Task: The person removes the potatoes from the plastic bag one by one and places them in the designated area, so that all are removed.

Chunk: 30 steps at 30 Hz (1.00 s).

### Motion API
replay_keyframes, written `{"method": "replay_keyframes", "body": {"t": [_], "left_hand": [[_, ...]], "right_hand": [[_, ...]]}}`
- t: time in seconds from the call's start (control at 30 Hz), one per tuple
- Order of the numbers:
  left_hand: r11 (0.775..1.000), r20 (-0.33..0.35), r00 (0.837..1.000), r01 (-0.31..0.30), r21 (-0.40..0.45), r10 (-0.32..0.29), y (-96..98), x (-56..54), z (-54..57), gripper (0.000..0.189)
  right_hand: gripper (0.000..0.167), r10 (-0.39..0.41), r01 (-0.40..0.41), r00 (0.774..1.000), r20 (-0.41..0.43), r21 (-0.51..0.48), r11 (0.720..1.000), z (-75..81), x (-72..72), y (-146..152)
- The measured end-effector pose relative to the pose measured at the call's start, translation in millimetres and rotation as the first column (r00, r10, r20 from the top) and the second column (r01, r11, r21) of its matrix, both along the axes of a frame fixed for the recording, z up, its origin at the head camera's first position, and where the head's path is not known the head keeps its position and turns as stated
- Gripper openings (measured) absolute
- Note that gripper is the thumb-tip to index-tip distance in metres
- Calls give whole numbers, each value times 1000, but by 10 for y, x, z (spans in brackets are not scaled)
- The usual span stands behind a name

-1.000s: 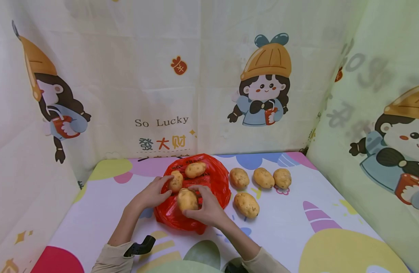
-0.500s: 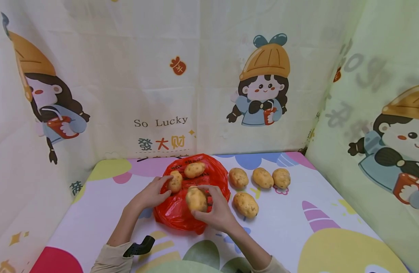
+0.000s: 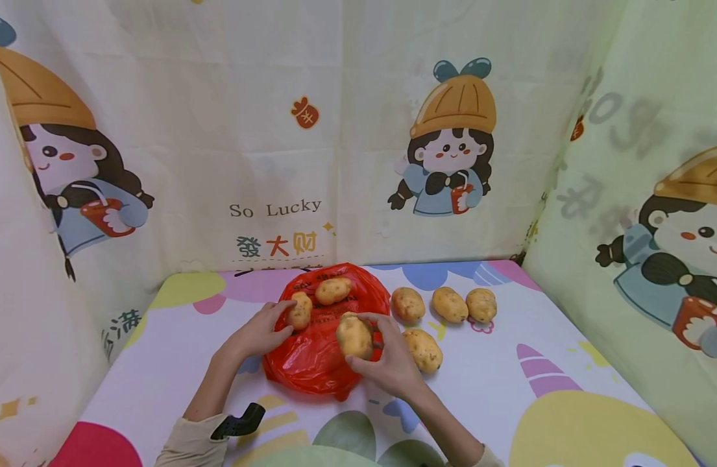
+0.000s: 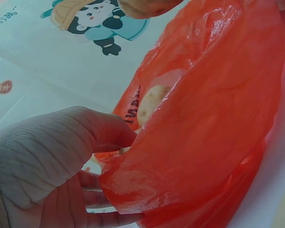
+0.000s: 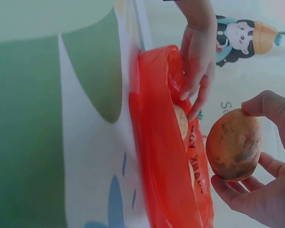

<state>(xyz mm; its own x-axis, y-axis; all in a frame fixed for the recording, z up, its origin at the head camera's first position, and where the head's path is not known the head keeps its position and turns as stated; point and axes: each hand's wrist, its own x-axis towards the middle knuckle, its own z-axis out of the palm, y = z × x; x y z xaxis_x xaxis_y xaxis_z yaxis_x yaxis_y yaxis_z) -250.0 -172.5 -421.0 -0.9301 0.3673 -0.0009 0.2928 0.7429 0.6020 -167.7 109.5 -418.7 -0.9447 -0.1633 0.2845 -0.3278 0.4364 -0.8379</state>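
My right hand holds a potato between thumb and fingertips, above the right part of the red plastic bag. In the right wrist view the held potato has dark patches and is apart from the bag. My left hand grips the bag's left rim; in the left wrist view the bag's edge hides some of its fingertips. Inside the bag lie two potatoes, one beside the left hand's fingers and one farther back.
Several loose potatoes lie right of the bag: one close to its rim, two side by side farther right, and one partly behind the right hand. A patterned cloth covers the table; printed curtains surround it.
My right hand has moved right with the potato, from the middle of the bag to its right part. The left hand has stayed at the left rim.
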Motion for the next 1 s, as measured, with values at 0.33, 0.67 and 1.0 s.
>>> {"method": "replay_keyframes", "body": {"t": [0.33, 0.67, 1.0], "left_hand": [[1000, 14, 1000, -18, -6, 18, 5, -3, -6, 62], [1000, 10, 1000, -16, -3, 16, 5, -31, -35, 62], [1000, 16, 1000, -19, -2, 20, 9, -34, -45, 63]], "right_hand": [[66, -54, 52, 996, -78, -22, 998, 6, 8, 160], [68, -134, 132, 988, -70, -35, 991, 40, 29, 351], [70, -212, 211, 975, -63, -18, 977, 34, 9, 575]]}}
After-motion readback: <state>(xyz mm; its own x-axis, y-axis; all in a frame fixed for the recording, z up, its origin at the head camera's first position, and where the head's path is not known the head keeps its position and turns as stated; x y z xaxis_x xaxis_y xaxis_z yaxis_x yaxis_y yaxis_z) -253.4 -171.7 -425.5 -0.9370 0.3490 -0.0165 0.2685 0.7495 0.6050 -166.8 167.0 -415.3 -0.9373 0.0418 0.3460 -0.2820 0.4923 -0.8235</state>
